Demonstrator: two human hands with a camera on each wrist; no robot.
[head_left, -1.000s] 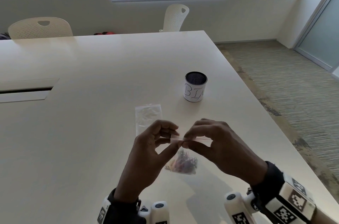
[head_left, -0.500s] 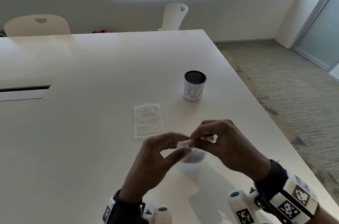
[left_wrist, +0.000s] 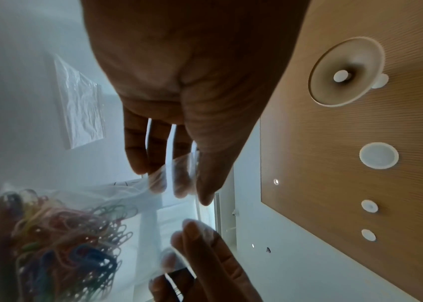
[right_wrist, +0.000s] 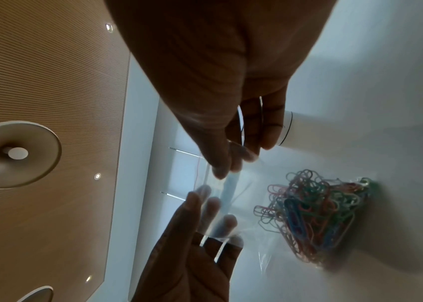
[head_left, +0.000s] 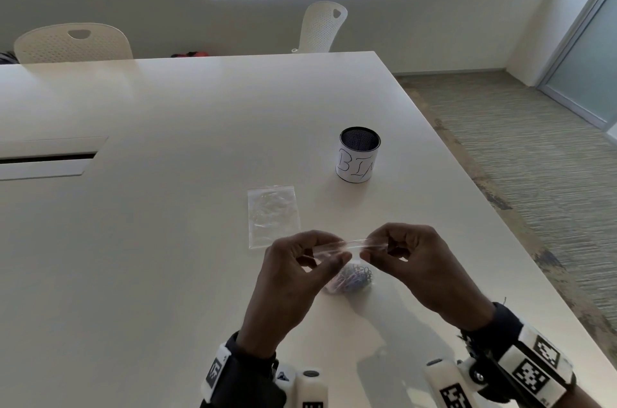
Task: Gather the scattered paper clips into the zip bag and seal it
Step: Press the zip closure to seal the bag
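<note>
A clear zip bag point(head_left: 350, 244) with a bunch of coloured paper clips point(head_left: 354, 277) in its bottom is held low over the white table point(head_left: 167, 240). My left hand point(head_left: 329, 252) pinches the left part of the bag's top strip between thumb and fingers. My right hand point(head_left: 369, 246) pinches the right part of the same strip. In the left wrist view the left hand point(left_wrist: 187, 179) nips the film beside the clips point(left_wrist: 68, 245). In the right wrist view the right hand point(right_wrist: 224, 165) does the same, clips point(right_wrist: 316, 216) below. No loose clips show on the table.
A second, empty clear bag point(head_left: 272, 219) lies flat just beyond my left hand. A white mesh cup marked BIN point(head_left: 359, 155) stands further back to the right. The table's right edge point(head_left: 500, 240) runs close to my right wrist. Two white chairs stand behind.
My two pinches have drawn a little apart along the bag's top strip. The bag and both hands have shifted slightly right and down toward the table.
</note>
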